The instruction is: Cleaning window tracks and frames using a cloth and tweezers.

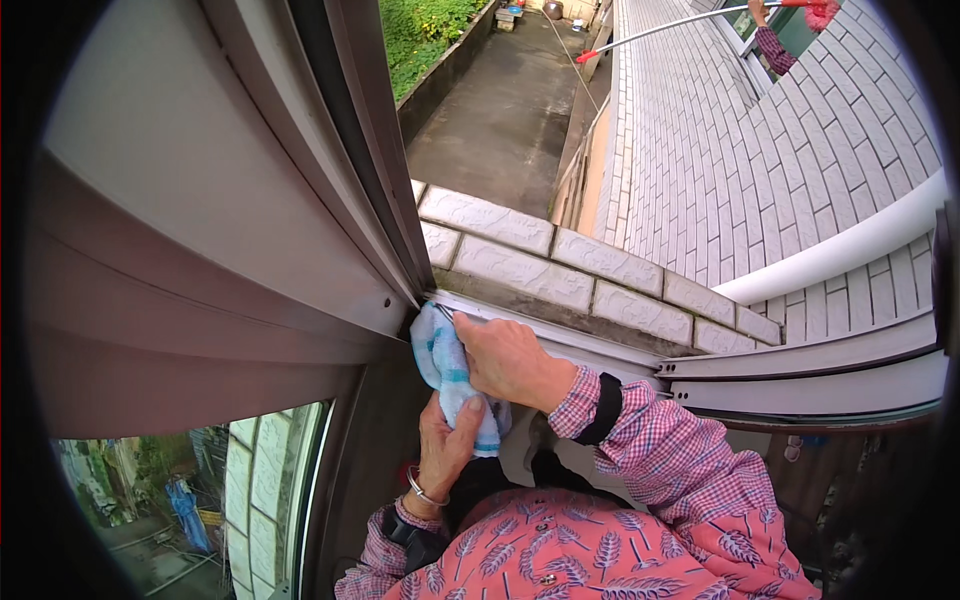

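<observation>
A light blue and white cloth [444,352] lies bunched over the near-left corner of a window's sill track [540,324]. My right hand [517,364] grips the upper part of the cloth, its fingers curled at the track's corner. A thin dark, shiny edge shows at those fingertips; I cannot tell what it is. Lower down, my left hand [448,442] pinches the hanging part of the cloth between thumb and fingers. The dark window frame [394,172] rises just left of the cloth.
Sliding sash rails [795,356] cross the right side. Outside are a white-tiled ledge [525,262], a white pipe [832,240] and a paved yard [495,112] below. Another person's arm [774,52] reaches from a farther window with a long pole [667,28]. A glass pane [187,510] stands lower left.
</observation>
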Demonstrator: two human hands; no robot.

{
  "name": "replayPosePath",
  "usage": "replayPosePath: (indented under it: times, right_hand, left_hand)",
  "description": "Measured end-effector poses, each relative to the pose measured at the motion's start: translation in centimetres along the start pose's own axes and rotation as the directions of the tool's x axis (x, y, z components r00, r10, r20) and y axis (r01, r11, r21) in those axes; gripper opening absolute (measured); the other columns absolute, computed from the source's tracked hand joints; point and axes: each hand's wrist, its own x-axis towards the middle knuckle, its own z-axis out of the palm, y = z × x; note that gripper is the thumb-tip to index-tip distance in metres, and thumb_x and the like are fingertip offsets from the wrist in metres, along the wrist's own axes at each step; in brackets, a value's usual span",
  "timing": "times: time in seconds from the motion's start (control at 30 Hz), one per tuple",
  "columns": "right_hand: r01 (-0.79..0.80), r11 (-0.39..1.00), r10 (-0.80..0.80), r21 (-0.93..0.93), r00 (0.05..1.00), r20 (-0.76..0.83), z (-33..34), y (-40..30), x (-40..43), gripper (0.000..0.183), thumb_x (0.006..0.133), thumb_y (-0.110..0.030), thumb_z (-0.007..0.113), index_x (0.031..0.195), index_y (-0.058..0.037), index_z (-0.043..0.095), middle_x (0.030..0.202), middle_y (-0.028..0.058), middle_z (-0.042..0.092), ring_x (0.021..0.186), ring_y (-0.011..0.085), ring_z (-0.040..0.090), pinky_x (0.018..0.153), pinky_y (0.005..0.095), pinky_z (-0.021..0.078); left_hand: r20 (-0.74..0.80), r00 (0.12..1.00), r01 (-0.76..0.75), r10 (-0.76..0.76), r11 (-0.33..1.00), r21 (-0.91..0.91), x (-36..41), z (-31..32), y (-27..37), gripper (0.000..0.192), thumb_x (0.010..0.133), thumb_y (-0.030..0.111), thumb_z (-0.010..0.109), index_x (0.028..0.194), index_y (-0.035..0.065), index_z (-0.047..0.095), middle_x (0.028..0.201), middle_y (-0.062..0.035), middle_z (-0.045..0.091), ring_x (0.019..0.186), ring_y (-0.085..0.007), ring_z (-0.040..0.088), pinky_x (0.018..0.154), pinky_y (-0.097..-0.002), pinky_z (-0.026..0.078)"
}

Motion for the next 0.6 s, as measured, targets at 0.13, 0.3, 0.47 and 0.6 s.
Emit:
replayPosePath:
  times: [0.13,0.3,0.47,0.6]
  right_hand:
    - [0.039,0.952,-0.016,0.304,0.997,-0.079,-1.4,1.6,-2.2,0.033,0.079,-0.004,0.049,0.111,0.0029,0.052,0.06,0.0218,0.053,0.051,0.0358,0.053,0.05,0.0397,0.0433]
    - [-0.167,0.891,0.13,0.422,0.985,0.117,-5.0,1.6,-6.9,0.017,0.079,-0.005,0.046,0.094,0.0014,0.053,0.061,0.0244,0.05,0.055,0.0404,0.053,0.052,0.0443,0.0418]
    - [-0.087,0.964,0.068,0.252,0.994,0.083,-3.8,1.7,-5.2,0.011,0.079,-0.005,0.047,0.087,0.0008,0.051,0.06,0.0253,0.052,0.06,0.0439,0.053,0.055,0.0475,0.0433]
    - [0.003,0.967,-0.003,0.255,1.0,0.0,-1.4,1.2,-1.9,0.02,0.078,-0.003,0.047,0.097,0.0002,0.053,0.063,0.0268,0.049,0.06,0.0449,0.05,0.05,0.0446,0.0403]
  left_hand:
    - [0.2,0.98,-0.067,0.007,0.953,0.295,-1.0,-0.1,0.7,0.026,0.085,0.024,0.06,0.095,0.0012,0.057,0.08,-0.0141,0.063,0.066,-0.0229,0.063,0.059,-0.0321,0.047]
    - [0.44,0.898,-0.123,-0.025,0.945,0.304,-1.4,1.7,1.1,0.029,0.084,0.028,0.063,0.095,0.0019,0.058,0.079,-0.0133,0.062,0.07,-0.0272,0.063,0.063,-0.0345,0.048]
    - [0.418,0.899,0.013,-0.131,0.961,0.275,-1.3,1.2,1.1,0.029,0.083,0.027,0.064,0.096,0.0018,0.059,0.078,-0.0124,0.063,0.069,-0.0239,0.064,0.062,-0.033,0.048]
    - [0.17,0.985,-0.014,-0.025,0.974,0.225,-0.8,0.7,0.9,0.024,0.083,0.021,0.064,0.095,0.0005,0.059,0.075,-0.0095,0.065,0.068,-0.015,0.063,0.061,-0.0294,0.048]
